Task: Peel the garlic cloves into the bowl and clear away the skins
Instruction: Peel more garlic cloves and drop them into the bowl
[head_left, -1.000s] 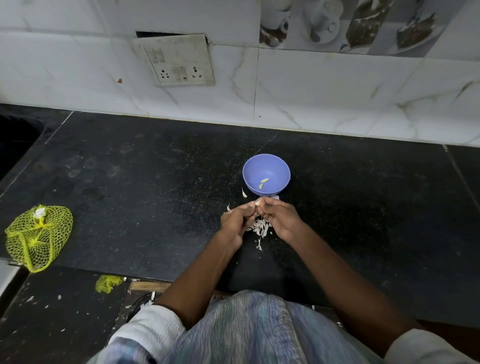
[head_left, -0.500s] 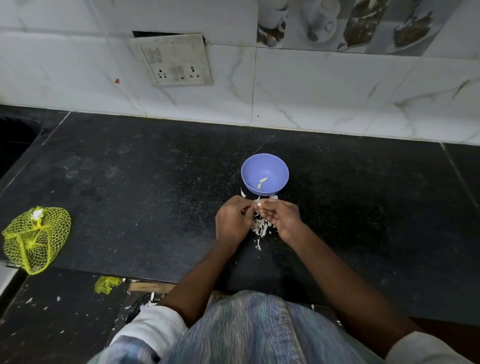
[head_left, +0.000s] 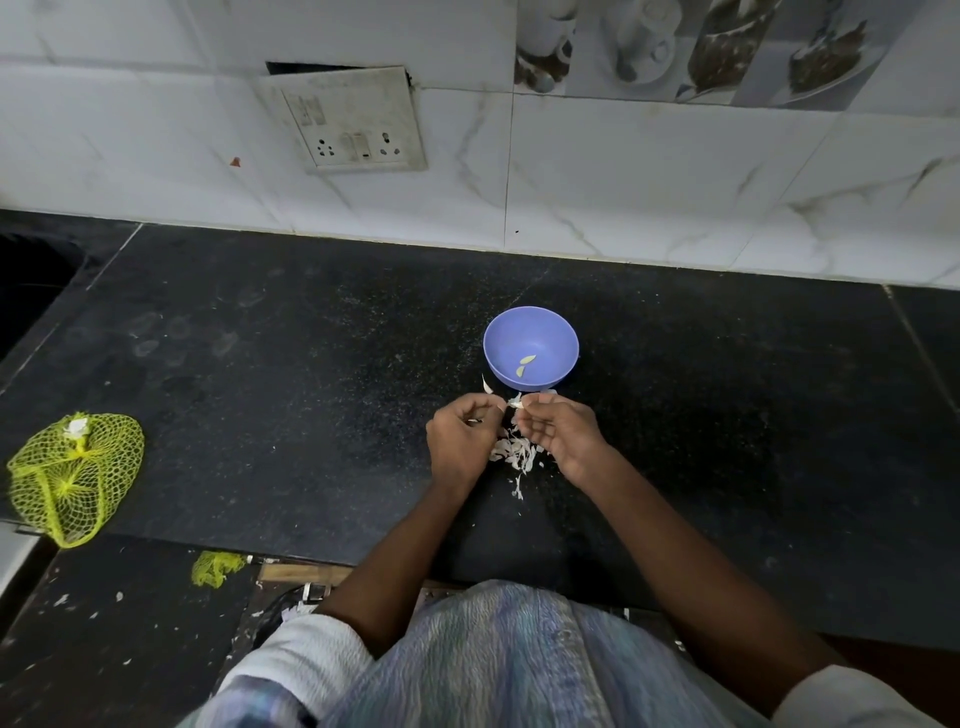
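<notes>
A small blue bowl (head_left: 531, 347) stands on the black counter with two peeled garlic cloves (head_left: 524, 364) inside. Just in front of it my left hand (head_left: 460, 436) and my right hand (head_left: 563, 434) meet over a pile of white garlic skins (head_left: 514, 452). A garlic clove (head_left: 515, 402) with loose skin is pinched in my right fingertips. My left fingers are curled and pinch at the skin beside it. One loose skin piece (head_left: 487, 385) lies by the bowl's left side.
A yellow mesh bag (head_left: 72, 475) lies at the counter's left edge, a scrap of the same mesh (head_left: 217, 567) on the lower ledge. A wall socket plate (head_left: 353, 122) sits on the tiled backsplash. The counter's front edge (head_left: 291, 558) runs near my body.
My hands have drawn slightly apart, the left one pulling leftward from the clove. The camera has shifted a little; the bowl and skins stay put.
</notes>
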